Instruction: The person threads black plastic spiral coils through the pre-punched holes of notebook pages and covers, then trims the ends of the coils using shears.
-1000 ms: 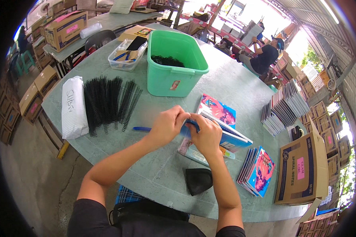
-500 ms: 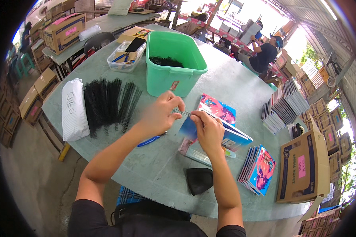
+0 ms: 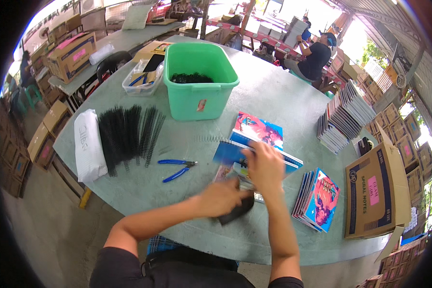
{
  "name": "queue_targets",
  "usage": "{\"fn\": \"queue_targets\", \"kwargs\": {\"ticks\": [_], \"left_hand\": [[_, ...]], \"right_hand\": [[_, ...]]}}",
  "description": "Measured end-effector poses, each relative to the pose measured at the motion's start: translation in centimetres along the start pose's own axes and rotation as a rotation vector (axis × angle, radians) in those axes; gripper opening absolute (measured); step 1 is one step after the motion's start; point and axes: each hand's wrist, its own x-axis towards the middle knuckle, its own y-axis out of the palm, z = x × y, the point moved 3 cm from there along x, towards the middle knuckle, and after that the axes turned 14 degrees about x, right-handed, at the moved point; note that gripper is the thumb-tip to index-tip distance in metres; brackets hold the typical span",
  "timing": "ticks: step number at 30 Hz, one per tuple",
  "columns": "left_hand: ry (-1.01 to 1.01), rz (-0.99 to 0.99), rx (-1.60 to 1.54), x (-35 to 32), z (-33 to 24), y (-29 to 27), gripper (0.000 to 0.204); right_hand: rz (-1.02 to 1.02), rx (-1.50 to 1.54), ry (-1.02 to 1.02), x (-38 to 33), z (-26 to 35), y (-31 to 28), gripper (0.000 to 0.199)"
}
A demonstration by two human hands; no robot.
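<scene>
Around notebook [image 3: 227, 152] | left: blue-handled pliers [image 3: 176, 162] | beyond: green tub [image 3: 189, 104] | right: cardboard carton [image 3: 386, 192]

"Where is there writing?"
"On the large brown cardboard box [image 3: 387, 192]: dark printed capitals [image 3: 363, 198] and a pink rectangular label [image 3: 373, 190], also lettered."
"And on the left?"
"The long white wrapped packet [image 3: 90, 151] bears dark handwritten letters [image 3: 85, 137]. A second brown cardboard box [image 3: 68, 64], farther back, has another pink label [image 3: 79, 54]."
"Anything else?"
"The blue-and-pink spiral notebooks [image 3: 325, 206] seem to carry title lettering [image 3: 325, 184], too small to tell surely."
</scene>
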Motion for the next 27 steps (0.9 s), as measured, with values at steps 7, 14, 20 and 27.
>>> {"fn": "queue_targets", "kwargs": {"ticks": [7, 14, 20, 27], "left_hand": [[-0.229, -0.473, 0.119, -0.4, 5.4, -6.6, 0.031], [-0.075, -0.521, 0.251, -0.1, 4.7, -7.6, 0.037], [-0.195, -0.641, 0.074, 0.0, 3.9, -10.0, 0.034], [-0.210, -0.714, 0.125, 0.8, 3.7, -10.5, 0.035]], "right_hand": [[-0.123, 0.062, -0.021, -1.3, -1.7, -1.3, 0.020], [-0.144, 0.088, -0.024, -1.4, -1.2, -1.5, 0.015], [-0.118, 0.055, -0.002, -1.8, -0.8, -2.1, 0.014], [0.007, 0.224, 0.228, -3.2, -3.2, -5.4, 0.017]]}}
